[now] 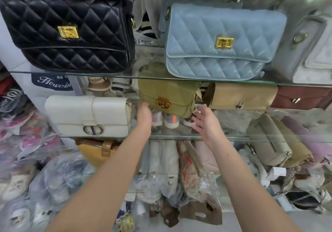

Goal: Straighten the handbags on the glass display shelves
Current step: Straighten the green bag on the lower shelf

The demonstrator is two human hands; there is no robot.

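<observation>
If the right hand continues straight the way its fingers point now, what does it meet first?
Most likely the olive green bag: the right hand has open fingers aimed at its lower right corner, though depth is unclear.

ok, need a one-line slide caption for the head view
Both hands, left hand and right hand, reach for an olive-green handbag on the middle glass shelf, beside a white handbag.

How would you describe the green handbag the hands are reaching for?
Find the middle glass shelf, below the black and blue quilted bags. The olive green handbag sits at its centre, between the white handbag and the tan handbag. Only it has a round gold clasp.
</observation>
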